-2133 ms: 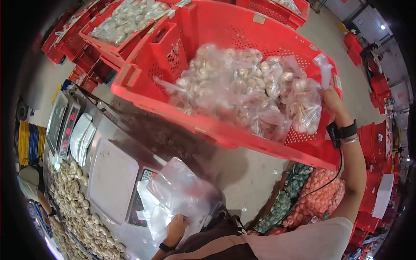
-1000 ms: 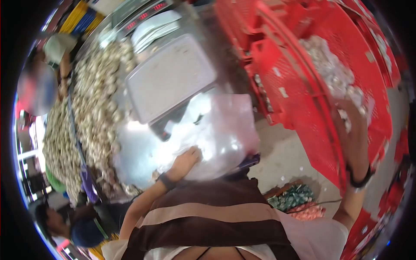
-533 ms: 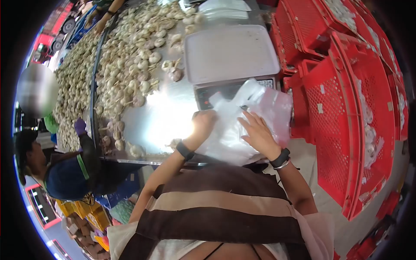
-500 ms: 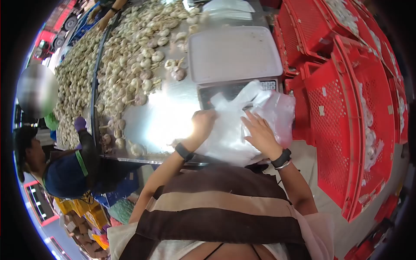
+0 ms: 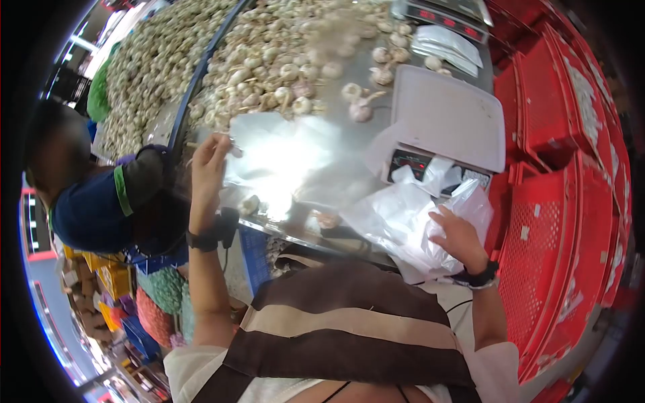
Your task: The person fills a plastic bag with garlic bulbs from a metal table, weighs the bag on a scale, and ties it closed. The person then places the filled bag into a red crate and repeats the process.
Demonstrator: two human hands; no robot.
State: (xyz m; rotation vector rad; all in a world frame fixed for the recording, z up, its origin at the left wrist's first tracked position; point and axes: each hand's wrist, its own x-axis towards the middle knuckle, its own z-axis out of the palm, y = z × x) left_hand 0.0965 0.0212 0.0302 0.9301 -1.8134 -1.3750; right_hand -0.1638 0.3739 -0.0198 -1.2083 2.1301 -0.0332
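My left hand (image 5: 209, 164) is raised over the left part of the metal table, fingers pinched on the edge of a clear plastic bag (image 5: 269, 138). The bag stretches rightward across the shiny tabletop; glare hides its outline. My right hand (image 5: 459, 236) lies with its fingers apart on a pile of white plastic bags (image 5: 396, 211) at the table's front edge. Behind that pile stands a digital scale with a pale tray (image 5: 447, 114) and a lit red display (image 5: 410, 161). A few garlic bulbs (image 5: 361, 111) lie left of the scale.
Heaped garlic (image 5: 269, 64) covers the table's far left, split by a dark divider bar (image 5: 195, 84). Stacked red crates (image 5: 544, 235) line the right side. A second scale (image 5: 447, 23) and folded white bags (image 5: 447, 48) are at the back. A co-worker (image 5: 94, 208) stands close on my left.
My left hand has moved left from the bag pile, drawing a clear bag across the table. My right hand stays on the pile. The view has shifted, with the scale now further right.
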